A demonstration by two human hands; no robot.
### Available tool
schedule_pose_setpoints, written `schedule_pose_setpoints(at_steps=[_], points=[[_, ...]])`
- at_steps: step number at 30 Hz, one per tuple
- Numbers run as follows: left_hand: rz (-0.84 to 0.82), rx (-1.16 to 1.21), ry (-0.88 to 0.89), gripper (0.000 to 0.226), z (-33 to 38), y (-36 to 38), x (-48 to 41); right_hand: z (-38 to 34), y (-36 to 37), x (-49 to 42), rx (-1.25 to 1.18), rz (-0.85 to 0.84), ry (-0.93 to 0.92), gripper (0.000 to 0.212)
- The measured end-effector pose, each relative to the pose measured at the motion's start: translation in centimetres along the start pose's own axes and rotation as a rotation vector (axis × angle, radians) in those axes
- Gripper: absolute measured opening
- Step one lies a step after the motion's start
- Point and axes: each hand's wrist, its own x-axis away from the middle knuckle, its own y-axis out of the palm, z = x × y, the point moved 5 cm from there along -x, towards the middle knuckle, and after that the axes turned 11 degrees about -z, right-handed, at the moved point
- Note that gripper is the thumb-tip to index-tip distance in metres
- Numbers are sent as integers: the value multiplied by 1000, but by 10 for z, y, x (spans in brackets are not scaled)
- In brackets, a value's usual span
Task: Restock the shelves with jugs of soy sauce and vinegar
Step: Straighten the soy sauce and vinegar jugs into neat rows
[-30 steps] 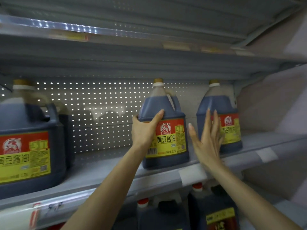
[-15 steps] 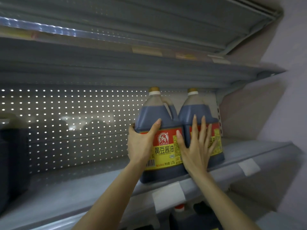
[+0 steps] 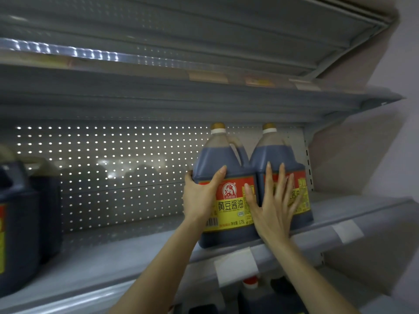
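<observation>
Far to the left of the jug [image 3: 229, 207], some dark jugs [image 3: 20, 223] stood blurred on the same shelf [image 3: 118, 257], with a long bare stretch between. At the jug's left side, the left grip [image 3: 200, 196] was clamped on its upper corner, thumb across the front above the label, fingers wrapped out of sight round the side. The jug itself stood upright on the shelf, its base close to the front lip and just above a white tag [image 3: 235, 266]. On the jug's right, the right grip [image 3: 272, 211] lay flat with fingers straight and apart, thumb on the jug's label, fingers over the label of the second jug [image 3: 278, 155]. It clamped nothing. The second jug touched the jug's right side.

The risks, as I judged them:

- **Tipping forward.** The jug seemed a little forward of the second jug. Letting go before pushing it back could leave it tipping over the lip, and a full jug reached for overhead would be hard to catch.
- **Slipping.** The left grip held only a smooth corner, not the handle, so a slip looked possible if it had to lift rather than slide.
- **Shoving too hard.** A hard push from the flat right grip could skew the second jug, or ram it into the upright further right of the jug.

Anything that fell would land on the lower jugs [image 3: 249, 288] beneath the jug.
</observation>
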Motion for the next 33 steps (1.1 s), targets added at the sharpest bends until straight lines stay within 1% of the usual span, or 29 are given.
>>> schedule_pose_setpoints(at_steps=[4,7,8,10,12,14,16,18,22,24,27,30,33], points=[[-132,44,-14,62,3,-4,13,-11,5,22,28,-185,45,90],[-195,27,-7,65,4,-14,35,-16,8,45,53,-283,21,96],[-203,-20,19,70,7,-20,45,-18,9,51,43,-288,7,96],[-206,-218,101,82,19,-34,66,-28,13,63,24,-284,-43,89],[-161,-410,211,84,32,-55,80,-51,12,72,20,-315,-120,80],[-85,-603,279,84,45,-85,86,-80,9,80,15,-334,-231,77],[11,-774,321,92,58,-120,89,-110,6,91,-9,-329,-356,76],[115,-855,322,96,72,-159,93,-140,4,103,-59,-384,-437,75],[336,-979,314,93,95,-235,105,-201,5,122,-132,-488,-538,82],[409,-1003,271,95,99,-271,106,-230,11,129,-142,-532,-587,86],[488,-967,142,102,95,-319,107,-265,24,137,-178,-574,-638,91],[435,-854,74,107,82,-350,101,-291,40,139,-259,-637,-611,100],[410,-754,39,103,69,-365,97,-311,56,139,-445,-793,-500,105]])
